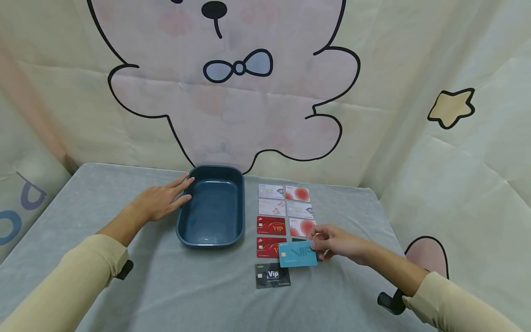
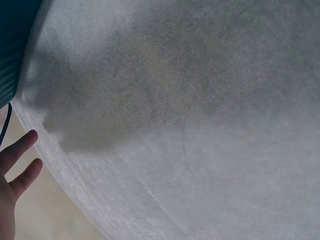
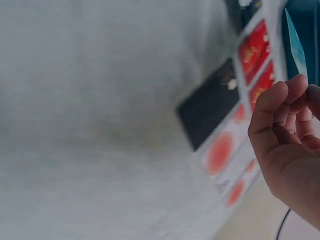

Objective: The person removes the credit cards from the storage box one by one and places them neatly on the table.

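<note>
In the head view, my right hand (image 1: pixel 336 243) pinches a light blue VIP card (image 1: pixel 295 256) at its right end. That card hovers over the lower rows of laid-out cards and partly covers a dark card (image 3: pixel 212 107), which the right wrist view shows lying on the cloth. Below left of it lies a black Vip card (image 1: pixel 271 276). My left hand (image 1: pixel 162 201) touches the left rim of a dark blue tray (image 1: pixel 212 212), its fingers extended. Only a couple of those fingers (image 2: pixel 25 177) and a corner of the tray appear in the left wrist view.
Two columns of cards stand right of the tray: red VIP cards (image 1: pixel 271 225), white cards (image 1: pixel 271 207) and white cards with red circles (image 1: pixel 297 193). A grey cloth (image 1: pixel 199 286) covers the table. Behind hangs a printed curtain (image 1: pixel 394 69).
</note>
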{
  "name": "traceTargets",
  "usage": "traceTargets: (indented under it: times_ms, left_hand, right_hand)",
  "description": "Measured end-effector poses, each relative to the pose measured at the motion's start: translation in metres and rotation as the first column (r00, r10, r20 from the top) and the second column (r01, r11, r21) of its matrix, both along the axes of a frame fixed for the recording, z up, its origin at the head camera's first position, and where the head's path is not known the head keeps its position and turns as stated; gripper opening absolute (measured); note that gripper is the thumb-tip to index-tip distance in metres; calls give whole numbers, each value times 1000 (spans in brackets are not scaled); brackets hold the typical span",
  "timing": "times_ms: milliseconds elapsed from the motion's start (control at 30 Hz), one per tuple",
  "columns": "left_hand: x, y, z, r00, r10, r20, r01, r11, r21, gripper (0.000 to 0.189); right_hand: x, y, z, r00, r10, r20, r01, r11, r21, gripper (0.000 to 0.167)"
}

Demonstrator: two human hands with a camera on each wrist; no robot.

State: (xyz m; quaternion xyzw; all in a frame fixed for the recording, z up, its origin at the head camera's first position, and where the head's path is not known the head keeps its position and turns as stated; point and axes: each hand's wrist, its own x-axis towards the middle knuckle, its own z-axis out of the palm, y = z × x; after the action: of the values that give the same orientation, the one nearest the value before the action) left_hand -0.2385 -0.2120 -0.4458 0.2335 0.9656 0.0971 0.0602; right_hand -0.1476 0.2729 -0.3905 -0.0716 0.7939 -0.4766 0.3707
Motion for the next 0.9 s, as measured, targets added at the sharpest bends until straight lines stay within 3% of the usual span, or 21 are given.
traceTargets:
  times_ms: [300, 633, 900]
  left_hand:
    - [0, 3, -1, 1000, -2, 7, 2, 1000, 2, 63]
    - [0, 2, -2, 1000, 0, -12, 0, 1000, 3, 62]
    - [0, 2, -1, 1000, 7, -4, -7, 1000, 3, 62]
  right_hand:
    - [16, 26, -24, 994, -73, 83, 73, 997, -2, 21]
    - [24, 39, -47, 989, -114, 89, 110, 993, 45, 18]
    - [23, 40, -55, 993, -92, 76, 88, 994, 61, 17]
